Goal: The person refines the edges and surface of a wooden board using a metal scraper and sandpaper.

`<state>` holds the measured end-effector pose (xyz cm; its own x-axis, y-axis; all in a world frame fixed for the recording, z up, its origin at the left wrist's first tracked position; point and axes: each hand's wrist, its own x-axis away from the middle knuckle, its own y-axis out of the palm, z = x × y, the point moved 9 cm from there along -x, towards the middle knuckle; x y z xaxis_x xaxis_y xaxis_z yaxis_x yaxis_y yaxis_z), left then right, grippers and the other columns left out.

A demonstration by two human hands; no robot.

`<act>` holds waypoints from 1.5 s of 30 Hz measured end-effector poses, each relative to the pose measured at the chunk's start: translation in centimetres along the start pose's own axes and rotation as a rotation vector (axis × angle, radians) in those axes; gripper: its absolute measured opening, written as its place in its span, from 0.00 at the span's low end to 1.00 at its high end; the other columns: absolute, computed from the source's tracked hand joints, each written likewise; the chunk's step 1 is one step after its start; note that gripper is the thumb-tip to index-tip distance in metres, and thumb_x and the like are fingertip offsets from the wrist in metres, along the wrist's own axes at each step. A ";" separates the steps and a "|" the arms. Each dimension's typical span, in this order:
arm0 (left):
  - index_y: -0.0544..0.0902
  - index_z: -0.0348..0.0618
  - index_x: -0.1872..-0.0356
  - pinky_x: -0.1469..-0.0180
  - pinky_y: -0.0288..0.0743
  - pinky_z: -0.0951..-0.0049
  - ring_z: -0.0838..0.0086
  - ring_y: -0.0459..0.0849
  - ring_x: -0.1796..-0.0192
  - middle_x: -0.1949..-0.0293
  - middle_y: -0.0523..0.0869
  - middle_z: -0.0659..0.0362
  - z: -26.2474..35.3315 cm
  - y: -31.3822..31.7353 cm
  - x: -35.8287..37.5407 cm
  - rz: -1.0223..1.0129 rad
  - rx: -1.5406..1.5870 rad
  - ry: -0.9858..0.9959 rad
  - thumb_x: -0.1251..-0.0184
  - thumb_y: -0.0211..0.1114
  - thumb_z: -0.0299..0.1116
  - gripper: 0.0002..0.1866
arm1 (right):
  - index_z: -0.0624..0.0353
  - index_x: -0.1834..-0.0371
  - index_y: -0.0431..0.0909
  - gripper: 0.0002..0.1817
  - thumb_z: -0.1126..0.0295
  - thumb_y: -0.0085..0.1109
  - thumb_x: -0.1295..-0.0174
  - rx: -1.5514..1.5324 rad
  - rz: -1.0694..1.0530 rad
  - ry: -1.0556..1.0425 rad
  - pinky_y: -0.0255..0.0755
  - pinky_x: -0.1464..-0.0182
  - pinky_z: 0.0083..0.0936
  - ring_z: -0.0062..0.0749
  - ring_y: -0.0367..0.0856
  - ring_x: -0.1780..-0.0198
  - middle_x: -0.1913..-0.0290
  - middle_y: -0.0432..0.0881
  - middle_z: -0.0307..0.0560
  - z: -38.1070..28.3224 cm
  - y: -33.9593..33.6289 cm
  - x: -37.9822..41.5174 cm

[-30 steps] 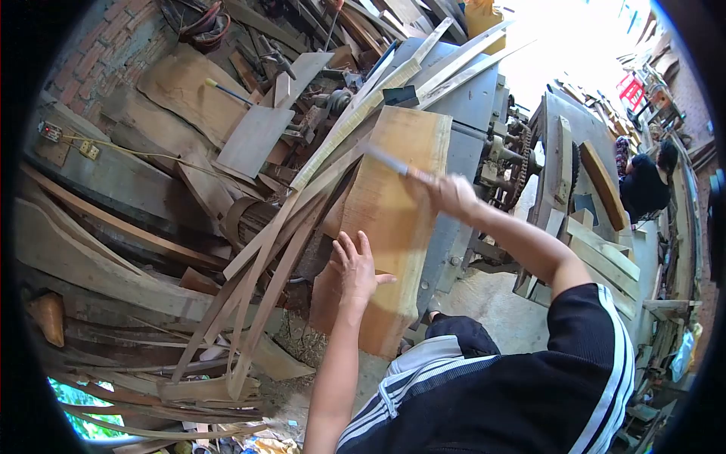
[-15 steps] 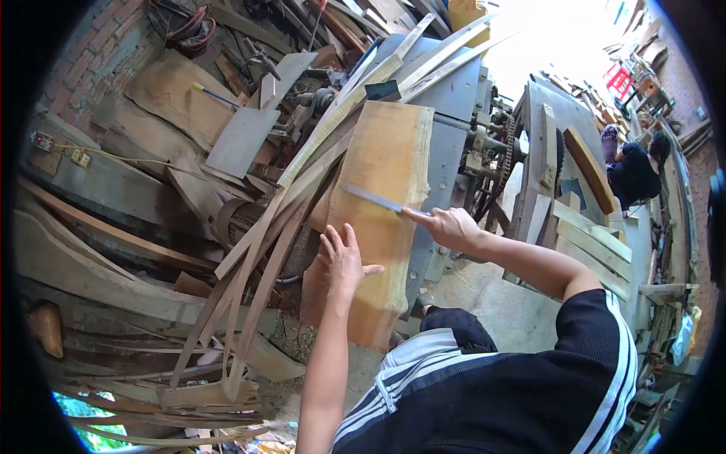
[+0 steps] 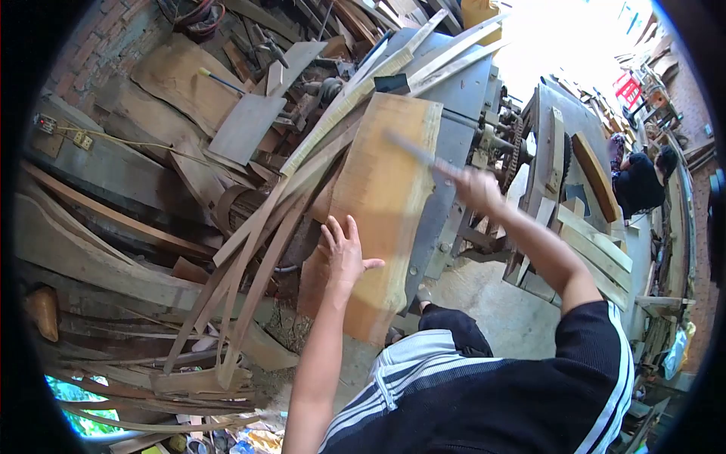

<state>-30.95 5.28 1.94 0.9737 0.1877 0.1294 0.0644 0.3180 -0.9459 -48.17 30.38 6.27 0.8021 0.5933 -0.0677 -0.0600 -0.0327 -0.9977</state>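
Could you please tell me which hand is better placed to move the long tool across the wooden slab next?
Probably the right hand: it grips the long tool, whose far end is over the wooden slab, while the left hand lies spread on it without a tool.

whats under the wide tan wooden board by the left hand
Past the wide tan wooden board's right edge, a blue-grey metal surface shows; everything the board covers is hidden.

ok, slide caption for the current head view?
Head view: left hand spread on a wooden slab, right hand holding a blurred tool over it.
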 end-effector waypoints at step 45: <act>0.49 0.44 0.21 0.32 0.56 0.25 0.32 0.44 0.22 0.23 0.44 0.31 0.5 -1.0 0.5 -0.059 -0.012 -0.066 0.66 0.83 0.57 0.70 | 0.47 0.28 0.68 0.30 0.72 0.51 0.37 -0.053 0.134 -0.270 0.81 0.77 0.33 0.32 0.85 0.77 0.74 0.82 0.45 -3.8 0.4 -1.1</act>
<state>-30.64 5.55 3.09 0.9516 0.2301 0.2039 0.1242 0.3191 -0.9396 -46.78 26.67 5.89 0.6017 0.7731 -0.2006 -0.1179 -0.1624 -0.9796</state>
